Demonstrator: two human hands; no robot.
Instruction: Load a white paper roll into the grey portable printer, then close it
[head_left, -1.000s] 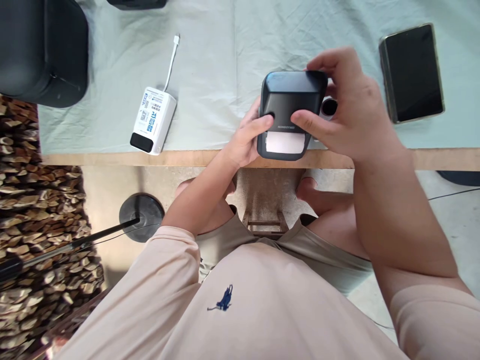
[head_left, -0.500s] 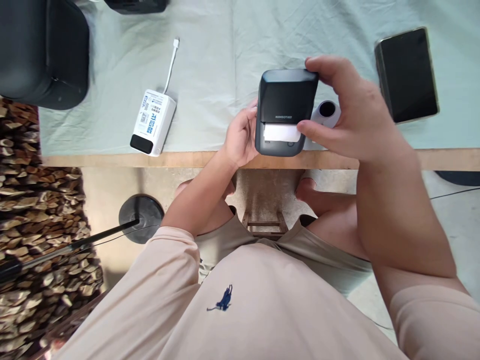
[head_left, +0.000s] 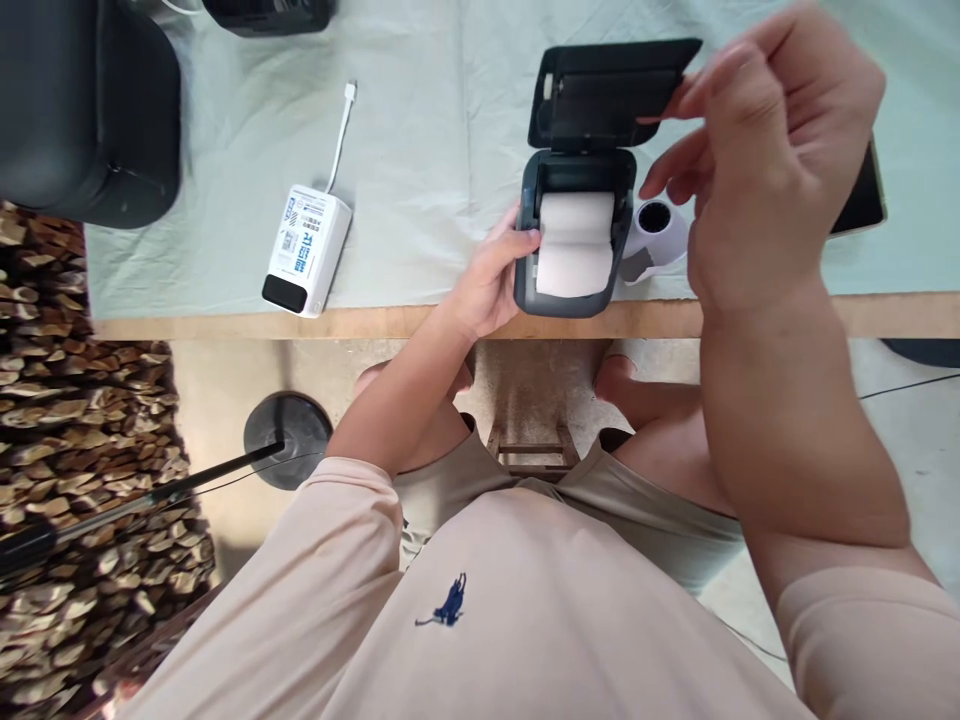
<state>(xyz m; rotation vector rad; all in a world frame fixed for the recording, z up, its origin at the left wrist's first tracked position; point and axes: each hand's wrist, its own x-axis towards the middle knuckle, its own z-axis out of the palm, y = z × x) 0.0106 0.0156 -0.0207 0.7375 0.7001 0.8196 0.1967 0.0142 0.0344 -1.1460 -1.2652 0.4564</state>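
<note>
My left hand (head_left: 491,272) grips a dark label printer (head_left: 528,290) from its left side, thumb over the rim. Its hinged lid (head_left: 600,95) stands up at the far side. Inside the body sits a white label roll (head_left: 576,245), its paper lying toward the front edge. My right hand (head_left: 772,140) pinches the lid's right corner, the fingers slightly blurred and partly behind the lid. A second white roll with a dark core (head_left: 655,217) lies just right of the printer, a loose end curling toward me.
To the left lies a white power bank (head_left: 307,245) with a short cable (head_left: 341,140). A black case (head_left: 97,110) and another black object (head_left: 268,12) occupy the far left. A phone (head_left: 862,200) is half hidden behind my right hand. The wooden table edge (head_left: 375,320) runs close by.
The printer's lid has swung up and away from me, uncovering the roll inside. My right hand has moved up and right with it, and my left thumb now reaches over the rim.
</note>
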